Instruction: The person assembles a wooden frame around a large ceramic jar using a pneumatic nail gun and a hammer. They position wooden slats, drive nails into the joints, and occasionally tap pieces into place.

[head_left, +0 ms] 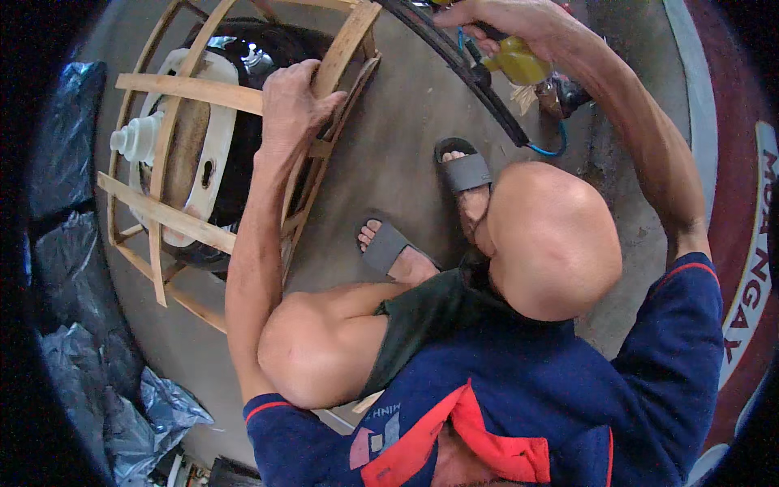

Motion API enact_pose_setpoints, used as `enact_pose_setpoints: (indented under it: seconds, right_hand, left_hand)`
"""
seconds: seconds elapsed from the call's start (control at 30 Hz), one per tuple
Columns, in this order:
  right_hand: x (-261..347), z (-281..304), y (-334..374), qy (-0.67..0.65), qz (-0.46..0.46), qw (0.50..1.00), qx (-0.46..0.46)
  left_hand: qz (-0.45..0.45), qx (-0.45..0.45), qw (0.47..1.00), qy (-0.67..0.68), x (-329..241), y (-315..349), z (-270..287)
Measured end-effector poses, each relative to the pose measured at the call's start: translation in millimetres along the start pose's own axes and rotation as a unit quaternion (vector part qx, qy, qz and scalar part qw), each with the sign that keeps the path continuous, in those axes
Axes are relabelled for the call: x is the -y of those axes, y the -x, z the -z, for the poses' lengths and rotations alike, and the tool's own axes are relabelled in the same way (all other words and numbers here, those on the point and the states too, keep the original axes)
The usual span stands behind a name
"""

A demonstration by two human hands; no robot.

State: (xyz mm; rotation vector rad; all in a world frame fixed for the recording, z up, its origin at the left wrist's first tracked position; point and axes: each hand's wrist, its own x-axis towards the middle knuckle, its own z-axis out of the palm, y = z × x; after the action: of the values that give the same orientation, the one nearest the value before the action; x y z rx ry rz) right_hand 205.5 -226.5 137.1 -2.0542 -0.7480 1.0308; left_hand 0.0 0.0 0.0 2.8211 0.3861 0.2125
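My left hand [289, 101] is closed over the corner edge of a slatted wooden crate [195, 91], its thumb pointing right. Inside the crate sits a large, glossy black rounded object [258, 69] with a white face plate [219, 134] and a stepped white knob [139, 138]. At the top edge, my right hand [499, 23] has its fingers curled around a tool with a long black double bar [462, 69] and a yellow-green rounded body [524, 62]. Part of that grip is cut off by the picture's edge. A blue hose [560, 144] curves near the bar's lower end.
Black plastic-wrapped bundles [69, 260] line the left side. My sandalled feet [388, 243] rest on the grey floor [365, 154] between crate and tool. Beyond the yellow-green body lies a dark object [568, 93], hard to make out. A dark red printed surface [742, 162] borders the right.
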Motion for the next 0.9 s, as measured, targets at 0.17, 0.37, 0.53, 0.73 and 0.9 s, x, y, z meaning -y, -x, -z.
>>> enact_pose_setpoints:
  seconds: [0.17,0.37,0.53,0.73,0.9]
  right_hand:
    - [-28.3,-3.7,19.6,-0.088,0.003,0.996,0.009]
    - [-29.0,-8.2,12.8,-0.048,-0.018,0.998,0.034]
    - [-28.7,2.1,7.2,-0.013,0.000,0.997,0.078]
    - [-51.9,23.2,-3.8,-0.111,0.008,0.992,0.064]
    - [-96.2,29.2,18.3,-0.277,0.001,0.961,0.002]
  left_hand:
    - [0.058,0.046,0.997,0.034,-13.0,0.8,-2.3]
    - [0.075,0.039,0.995,0.049,-11.0,5.4,-3.8]
    - [-0.032,-0.107,0.993,-0.047,-25.5,28.0,16.2]
    - [-0.033,-0.123,0.992,-0.016,-28.3,42.1,9.7]
    - [0.030,-0.077,0.994,0.069,-25.0,7.8,-21.7]
